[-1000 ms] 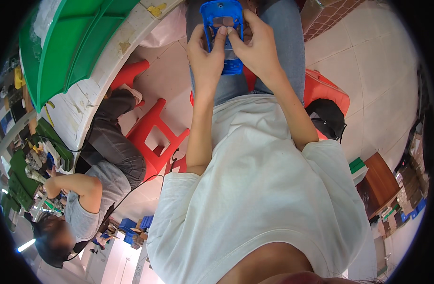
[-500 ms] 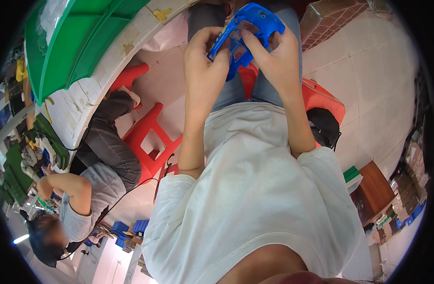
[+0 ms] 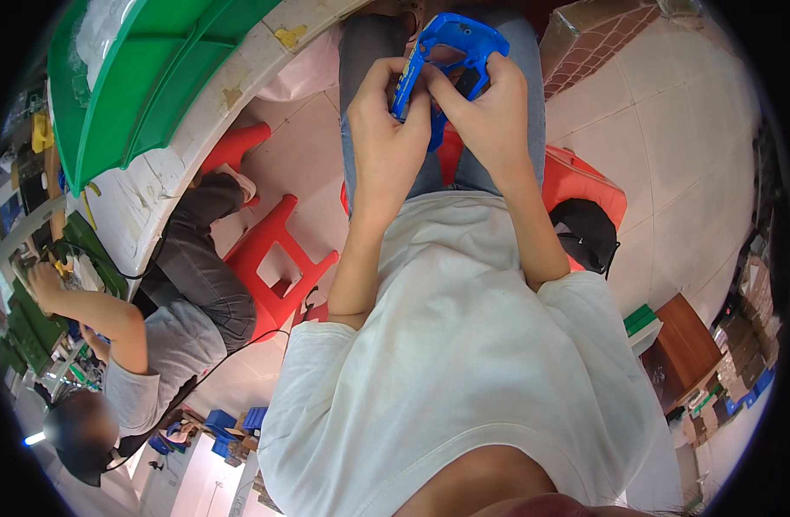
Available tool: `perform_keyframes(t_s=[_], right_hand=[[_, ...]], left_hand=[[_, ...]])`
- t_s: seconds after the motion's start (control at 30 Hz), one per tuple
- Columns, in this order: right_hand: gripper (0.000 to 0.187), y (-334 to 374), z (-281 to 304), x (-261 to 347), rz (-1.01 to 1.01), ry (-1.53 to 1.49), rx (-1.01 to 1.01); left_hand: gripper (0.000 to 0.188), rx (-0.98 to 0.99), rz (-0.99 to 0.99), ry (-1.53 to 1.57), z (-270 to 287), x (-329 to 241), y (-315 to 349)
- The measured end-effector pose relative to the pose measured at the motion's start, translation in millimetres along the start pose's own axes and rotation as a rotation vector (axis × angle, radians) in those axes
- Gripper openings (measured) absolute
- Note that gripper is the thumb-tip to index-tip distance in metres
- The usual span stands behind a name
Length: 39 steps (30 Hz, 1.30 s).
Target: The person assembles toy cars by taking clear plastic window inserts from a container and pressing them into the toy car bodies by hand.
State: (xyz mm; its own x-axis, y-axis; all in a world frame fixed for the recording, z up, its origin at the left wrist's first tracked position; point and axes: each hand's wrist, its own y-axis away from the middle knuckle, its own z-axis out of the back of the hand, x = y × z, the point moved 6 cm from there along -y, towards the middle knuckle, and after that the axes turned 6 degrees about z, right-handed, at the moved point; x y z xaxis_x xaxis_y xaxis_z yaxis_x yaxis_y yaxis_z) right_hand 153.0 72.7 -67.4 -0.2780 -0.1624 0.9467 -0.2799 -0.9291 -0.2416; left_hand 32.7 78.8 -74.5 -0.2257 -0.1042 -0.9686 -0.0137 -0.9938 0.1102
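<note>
Above my lap, both hands hold a blue plastic shell (image 3: 464, 28), a hollow moulded housing with cut-outs and small holes. My left hand (image 3: 386, 121) is closed on its left side, by a narrow edge strip that bears yellow print. Round the right side of the shell curl the fingers of my right hand (image 3: 491, 108), and that thumb reaches into the middle opening. Part of the shell's lower end is hidden behind my hands. Whether a small part sits between my thumbs cannot be seen.
A white worktable (image 3: 145, 202) curves along the left, with a green plastic bin (image 3: 166, 77) on it. Beside it a co-worker (image 3: 179, 336) sits near a red stool (image 3: 278, 267). A black bag (image 3: 589, 233) rests by the red seat at my right; a cardboard box (image 3: 584, 43) stands far right.
My hands have shifted slightly and turned the blue shell more upright, with my thumbs closer together. At the left, the co-worker's arm has reached further out over the bench.
</note>
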Motion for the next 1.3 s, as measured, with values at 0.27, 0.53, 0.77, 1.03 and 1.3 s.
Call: perform_keyframes(t_s=[0.27, 0.53, 0.77, 1.03, 1.3], right_hand=[[0.016, 2, 1, 4, 0.027, -0.001, 0.027], [0.02, 2, -2, 6, 0.083, -0.011, 0.026], [0.021, 1, -12, -16, 0.149, 0.06, 0.002], [0.019, 3, -15, -19, 0.107, 0.097, -0.052], [0.014, 6, -23, -24, 0.053, -0.059, -0.01]], left_hand=[[0.01, -0.014, -0.076, -0.097, 2, -2, 2], [0.01, -0.019, -0.034, -0.085, 5, 0, 2], [0.008, -0.108, -0.096, -0.178, 4, 10, -1], [0.009, -0.075, -0.031, -0.15, 6, 18, -6], [0.011, -0.127, 0.039, 0.091, 6, 26, -7]])
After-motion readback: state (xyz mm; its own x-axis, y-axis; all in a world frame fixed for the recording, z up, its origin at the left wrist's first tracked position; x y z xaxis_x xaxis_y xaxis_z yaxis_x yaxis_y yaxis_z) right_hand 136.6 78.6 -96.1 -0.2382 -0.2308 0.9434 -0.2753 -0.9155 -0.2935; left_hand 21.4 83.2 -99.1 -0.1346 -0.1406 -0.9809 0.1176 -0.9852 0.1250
